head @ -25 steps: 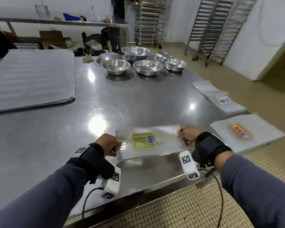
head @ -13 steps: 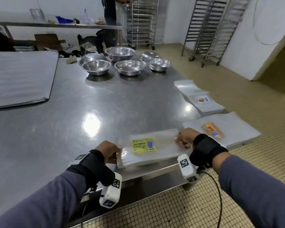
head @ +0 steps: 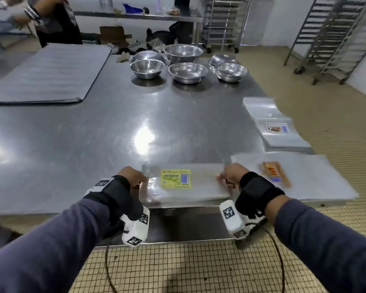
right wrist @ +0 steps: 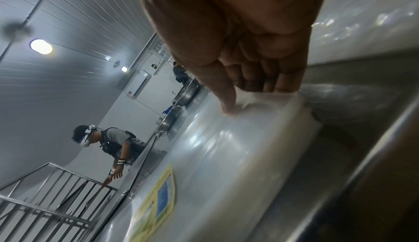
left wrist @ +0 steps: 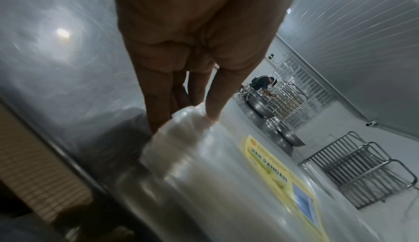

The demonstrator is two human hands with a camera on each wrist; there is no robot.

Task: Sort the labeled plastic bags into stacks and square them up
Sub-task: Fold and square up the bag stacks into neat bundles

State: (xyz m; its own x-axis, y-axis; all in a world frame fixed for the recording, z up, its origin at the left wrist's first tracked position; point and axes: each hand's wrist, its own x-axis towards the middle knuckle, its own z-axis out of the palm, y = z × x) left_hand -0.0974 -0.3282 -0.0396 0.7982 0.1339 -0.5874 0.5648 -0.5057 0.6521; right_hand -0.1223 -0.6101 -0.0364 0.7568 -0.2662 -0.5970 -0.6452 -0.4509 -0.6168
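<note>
A thick stack of clear plastic bags with a yellow "KEK PANDAN" label (head: 201, 185) (left wrist: 226, 165) (right wrist: 238, 147) lies at the near edge of the steel table (head: 93, 144). My left hand (head: 133, 178) (left wrist: 188, 109) pinches its left end, thumb on top and fingers underneath. At the other end my right hand (head: 228, 176) (right wrist: 244, 93) pinches the stack the same way. To the right lie a stack with an orange label (head: 300, 178) and, farther back, a stack with a blue-and-white label (head: 277, 125).
Several steel bowls (head: 187, 71) stand at the table's far side. A large grey sheet stack (head: 44, 75) covers the far left. Wheeled racks (head: 334, 37) stand on the tiled floor to the right. Another person (head: 51, 22) stands at the far left.
The stack, held above the table a second ago, has come down flat at the near edge with both hands still on its ends. The camera view shifted.
</note>
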